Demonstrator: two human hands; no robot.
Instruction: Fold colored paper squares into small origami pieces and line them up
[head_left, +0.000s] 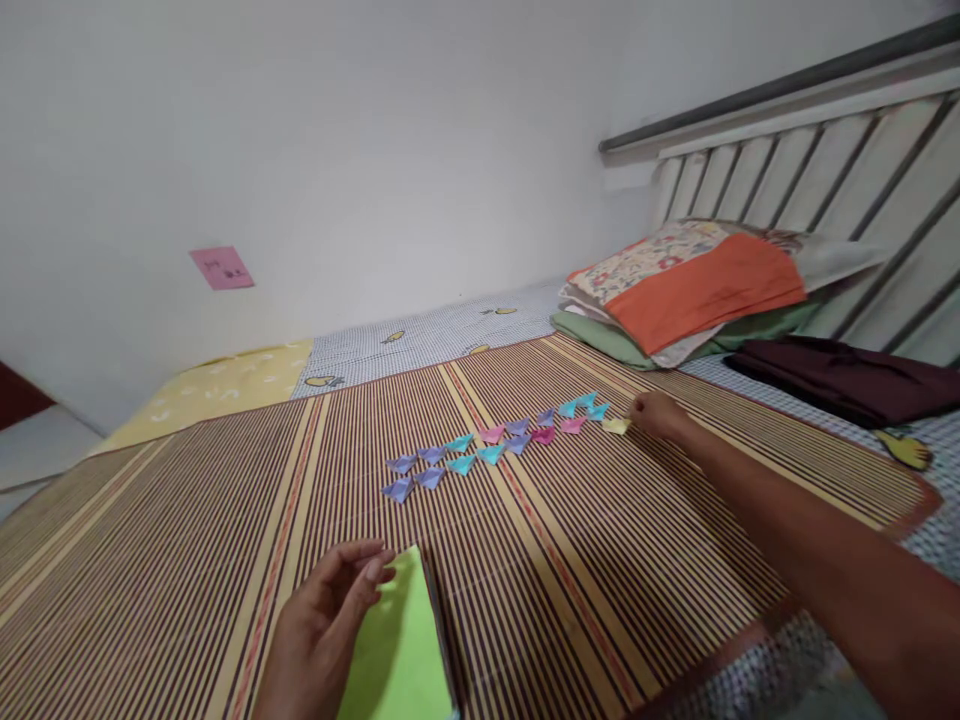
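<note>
Small folded paper boats in purple, turquoise and pink stand in two rows on the striped mat point(352, 430). At the right end of the front row is a yellow paper boat point(616, 426). My right hand point(657, 414) is beside it, its fingers curled together; whatever they pinch, if anything, is hidden. Near the front, my left hand point(330, 610) hovers over the left edge of a lime green sheet point(401, 650), thumb close to the curled fingers. Whether it grips anything is unclear. A dark edge shows along the right side of the green sheet.
Folded cloths with an orange piece point(705, 290) lie at the back right, by a slatted headboard point(795, 170). A dark folded cloth point(840, 380) is in front of them. A pink note point(223, 268) is on the white wall. Yellow fabric point(225, 390) lies at the back left.
</note>
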